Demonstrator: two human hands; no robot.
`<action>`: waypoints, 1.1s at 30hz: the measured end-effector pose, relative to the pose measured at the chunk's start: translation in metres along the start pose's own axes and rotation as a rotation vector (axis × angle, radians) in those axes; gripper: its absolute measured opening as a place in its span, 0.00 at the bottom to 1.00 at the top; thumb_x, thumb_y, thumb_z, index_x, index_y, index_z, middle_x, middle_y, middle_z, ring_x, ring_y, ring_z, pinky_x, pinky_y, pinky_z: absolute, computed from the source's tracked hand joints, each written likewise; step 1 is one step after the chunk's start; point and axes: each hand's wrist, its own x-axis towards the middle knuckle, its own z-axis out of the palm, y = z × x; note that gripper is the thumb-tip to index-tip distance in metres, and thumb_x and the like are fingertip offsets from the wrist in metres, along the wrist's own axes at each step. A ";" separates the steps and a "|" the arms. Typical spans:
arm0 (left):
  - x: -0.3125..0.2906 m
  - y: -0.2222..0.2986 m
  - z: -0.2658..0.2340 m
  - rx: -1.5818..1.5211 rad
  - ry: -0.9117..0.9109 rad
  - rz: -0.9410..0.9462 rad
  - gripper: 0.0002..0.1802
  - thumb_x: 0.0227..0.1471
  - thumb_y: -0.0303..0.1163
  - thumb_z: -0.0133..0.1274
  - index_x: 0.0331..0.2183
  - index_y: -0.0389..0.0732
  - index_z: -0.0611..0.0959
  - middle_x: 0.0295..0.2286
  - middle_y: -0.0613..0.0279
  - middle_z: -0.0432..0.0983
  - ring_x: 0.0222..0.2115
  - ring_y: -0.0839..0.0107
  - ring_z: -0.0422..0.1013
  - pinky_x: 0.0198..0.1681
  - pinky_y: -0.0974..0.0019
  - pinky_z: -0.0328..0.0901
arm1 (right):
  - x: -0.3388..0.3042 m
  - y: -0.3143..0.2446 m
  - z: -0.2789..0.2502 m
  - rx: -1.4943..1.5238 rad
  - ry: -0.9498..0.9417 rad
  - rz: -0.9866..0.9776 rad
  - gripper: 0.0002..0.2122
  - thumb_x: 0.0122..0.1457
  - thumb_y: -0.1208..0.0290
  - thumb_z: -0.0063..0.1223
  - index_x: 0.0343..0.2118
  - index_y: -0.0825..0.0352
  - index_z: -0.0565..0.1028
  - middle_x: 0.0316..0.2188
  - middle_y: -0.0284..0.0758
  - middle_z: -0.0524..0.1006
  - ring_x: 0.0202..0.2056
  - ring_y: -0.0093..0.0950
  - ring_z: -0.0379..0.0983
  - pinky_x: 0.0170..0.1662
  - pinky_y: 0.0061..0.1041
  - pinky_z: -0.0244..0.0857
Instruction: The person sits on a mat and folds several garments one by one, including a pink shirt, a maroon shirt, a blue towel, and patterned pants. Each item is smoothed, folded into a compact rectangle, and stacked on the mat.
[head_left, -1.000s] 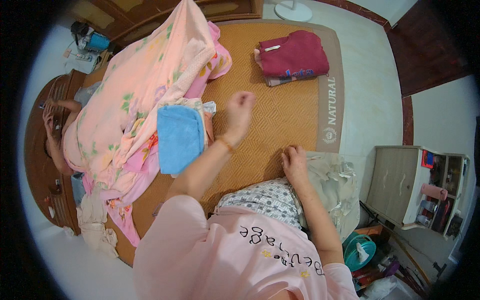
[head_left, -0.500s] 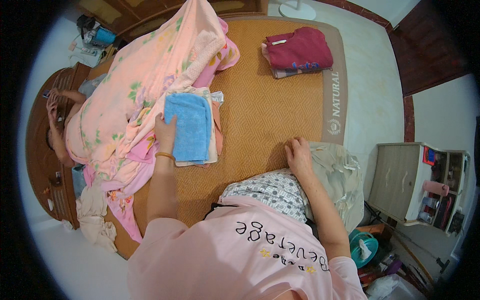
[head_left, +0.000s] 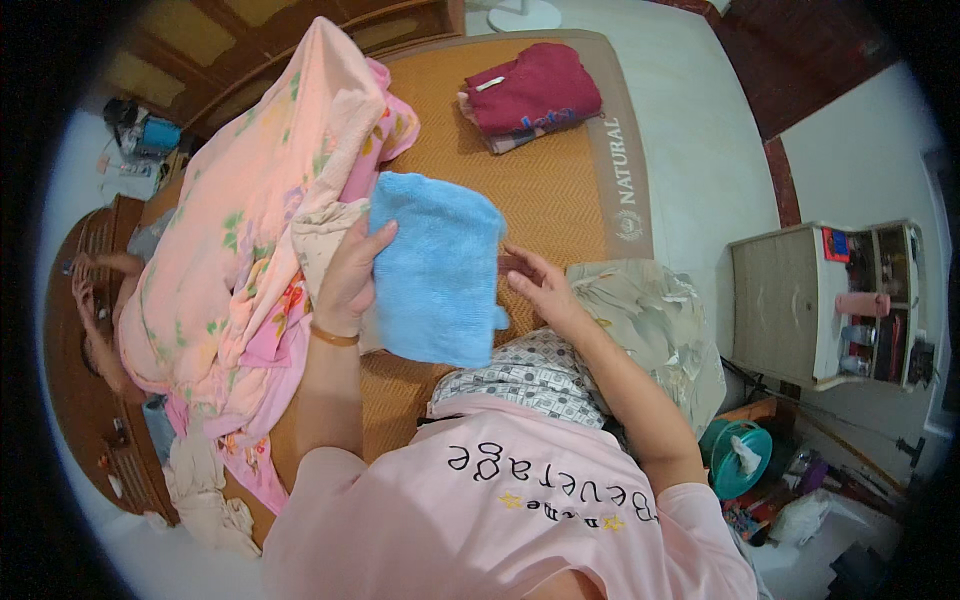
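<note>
Currently, left hand (head_left: pixel 350 272) grips the blue cloth (head_left: pixel 440 270) at its left edge, above the woven mat (head_left: pixel 560 190); right hand (head_left: pixel 545 288), fingers loosely parted, beside its right edge, contact unclear. Beyond: maroon garment (head_left: pixel 545 88) folded, grey-green fabric (head_left: pixel 645 315) unfolded.

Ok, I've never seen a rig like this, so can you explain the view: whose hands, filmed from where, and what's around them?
There is no machine here, just a person's two bare hands. The camera sits on the person's head and looks down; its wide fisheye lens bends straight edges, and picture left is the person's left.

The left hand grips a blue cloth by its left edge. The right hand is at the opposite edge; whether it touches is hard to tell.

On the woven mat lie a folded maroon garment and, to the left, a pink floral blanket. The hands at far left are another person's.
</note>
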 end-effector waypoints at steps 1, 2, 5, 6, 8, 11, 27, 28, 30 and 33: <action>0.009 -0.008 0.005 -0.098 -0.088 -0.020 0.21 0.56 0.32 0.49 0.50 0.33 0.69 0.44 0.59 0.72 0.43 0.72 0.69 0.48 0.66 0.63 | 0.000 -0.006 -0.001 0.225 -0.040 -0.003 0.17 0.60 0.68 0.49 0.48 0.73 0.68 0.44 0.38 0.73 0.43 0.25 0.70 0.44 0.25 0.66; 0.020 -0.019 0.010 -0.038 -0.059 -0.020 0.22 0.57 0.33 0.48 0.51 0.33 0.67 0.45 0.58 0.70 0.45 0.72 0.67 0.50 0.66 0.61 | 0.001 -0.011 -0.003 0.394 -0.012 0.158 0.15 0.61 0.70 0.48 0.48 0.71 0.69 0.41 0.35 0.74 0.39 0.22 0.71 0.41 0.20 0.67; 0.038 -0.062 0.027 0.146 0.150 -0.123 0.27 0.60 0.40 0.44 0.55 0.34 0.61 0.50 0.56 0.65 0.51 0.70 0.61 0.56 0.66 0.53 | -0.002 -0.021 -0.016 0.382 0.043 0.227 0.14 0.61 0.72 0.47 0.49 0.70 0.68 0.40 0.33 0.74 0.38 0.20 0.72 0.37 0.19 0.68; 0.038 -0.076 0.033 0.287 0.180 -0.108 0.29 0.59 0.40 0.45 0.56 0.34 0.60 0.50 0.55 0.66 0.50 0.69 0.62 0.55 0.66 0.54 | -0.002 -0.020 -0.017 0.215 0.092 0.232 0.12 0.61 0.73 0.46 0.47 0.69 0.70 0.37 0.32 0.75 0.38 0.21 0.72 0.34 0.19 0.69; 0.035 -0.102 0.043 0.406 0.190 -0.131 0.32 0.58 0.42 0.47 0.57 0.36 0.58 0.49 0.56 0.66 0.49 0.68 0.63 0.53 0.65 0.57 | -0.002 -0.010 -0.017 0.149 0.098 0.306 0.12 0.61 0.73 0.46 0.47 0.67 0.71 0.34 0.32 0.76 0.38 0.22 0.72 0.35 0.20 0.69; 0.028 -0.132 0.046 0.382 0.052 -0.142 0.34 0.55 0.41 0.51 0.58 0.40 0.57 0.47 0.57 0.65 0.45 0.69 0.65 0.47 0.66 0.62 | 0.000 0.017 -0.005 -0.028 -0.032 0.228 0.11 0.58 0.74 0.48 0.44 0.66 0.73 0.37 0.35 0.75 0.39 0.26 0.72 0.39 0.25 0.68; 0.014 -0.137 0.023 0.791 -0.004 0.173 0.22 0.42 0.22 0.57 0.43 0.35 0.74 0.30 0.61 0.70 0.30 0.74 0.67 0.35 0.72 0.64 | -0.018 0.009 -0.023 -1.460 -0.025 0.193 0.09 0.45 0.74 0.54 0.31 0.69 0.75 0.30 0.43 0.76 0.35 0.40 0.74 0.37 0.36 0.69; 0.008 -0.133 0.034 1.033 -0.099 0.327 0.24 0.40 0.23 0.59 0.43 0.35 0.74 0.33 0.58 0.69 0.33 0.70 0.67 0.39 0.70 0.63 | -0.016 0.009 -0.024 -1.386 0.019 0.153 0.09 0.45 0.74 0.54 0.31 0.70 0.75 0.29 0.44 0.76 0.33 0.41 0.74 0.37 0.36 0.69; 0.000 -0.128 0.048 1.546 -0.295 0.659 0.29 0.37 0.25 0.61 0.45 0.34 0.72 0.39 0.52 0.66 0.40 0.61 0.66 0.45 0.64 0.62 | -0.012 0.005 -0.021 -1.257 0.086 0.162 0.08 0.45 0.74 0.53 0.30 0.70 0.76 0.26 0.45 0.76 0.31 0.41 0.75 0.37 0.36 0.69; 0.005 -0.127 0.057 1.350 -0.224 0.322 0.35 0.32 0.28 0.63 0.47 0.35 0.70 0.44 0.45 0.61 0.46 0.50 0.61 0.50 0.58 0.58 | -0.003 -0.013 -0.017 -0.871 0.095 -0.013 0.07 0.48 0.73 0.53 0.28 0.72 0.74 0.24 0.45 0.75 0.28 0.39 0.74 0.38 0.33 0.69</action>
